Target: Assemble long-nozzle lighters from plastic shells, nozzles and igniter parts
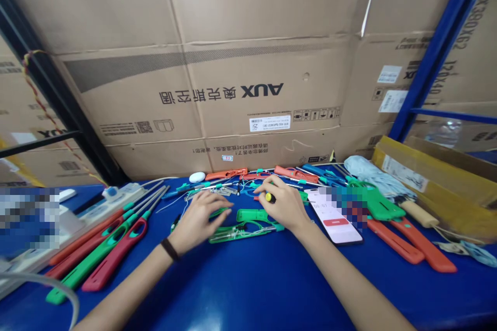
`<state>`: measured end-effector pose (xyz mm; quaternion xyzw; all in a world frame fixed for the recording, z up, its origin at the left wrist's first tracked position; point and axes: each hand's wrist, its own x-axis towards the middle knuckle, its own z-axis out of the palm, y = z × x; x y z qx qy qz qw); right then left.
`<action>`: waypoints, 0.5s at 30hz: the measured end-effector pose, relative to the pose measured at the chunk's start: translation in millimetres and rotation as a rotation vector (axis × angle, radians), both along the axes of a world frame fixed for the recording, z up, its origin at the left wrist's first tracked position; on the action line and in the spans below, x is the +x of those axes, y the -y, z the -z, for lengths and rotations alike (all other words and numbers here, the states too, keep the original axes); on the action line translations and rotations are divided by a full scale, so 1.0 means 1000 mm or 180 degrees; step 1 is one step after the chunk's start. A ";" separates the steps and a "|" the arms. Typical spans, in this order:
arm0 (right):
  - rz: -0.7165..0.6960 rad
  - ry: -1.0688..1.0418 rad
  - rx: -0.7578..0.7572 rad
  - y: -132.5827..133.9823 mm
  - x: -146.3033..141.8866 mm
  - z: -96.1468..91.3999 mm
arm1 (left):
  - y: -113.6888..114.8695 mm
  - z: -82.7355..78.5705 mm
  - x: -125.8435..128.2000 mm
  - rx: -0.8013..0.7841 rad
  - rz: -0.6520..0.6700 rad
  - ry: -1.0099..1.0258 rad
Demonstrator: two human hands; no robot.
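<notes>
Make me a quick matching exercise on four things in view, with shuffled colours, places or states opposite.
Things:
1. yellow-ended tool
2. smartphone
3. umbrella
4. wristband

Descriptions:
A. pale blue
B. dark brown
C. in the right hand
D. screen lit

Pairs: 1-C, 2-D, 3-A, 4-B

Right hand [284, 204] holding yellow-ended tool [270, 198], left hand [199, 218] near green casings [251, 215]
</notes>
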<state>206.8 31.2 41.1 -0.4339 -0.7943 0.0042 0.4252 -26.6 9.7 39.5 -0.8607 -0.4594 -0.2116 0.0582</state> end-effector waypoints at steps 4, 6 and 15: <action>0.0074 0.0155 -0.0335 0.000 0.000 -0.002 | -0.037 -0.009 -0.022 -0.0218 -0.0693 -0.0154; 0.0023 0.0272 -0.0443 -0.001 0.000 -0.001 | -0.053 -0.011 -0.029 -0.0281 -0.0893 -0.0264; -0.0509 0.0874 -0.0707 -0.005 0.000 0.012 | -0.094 -0.018 -0.043 -0.0804 -0.1445 -0.0738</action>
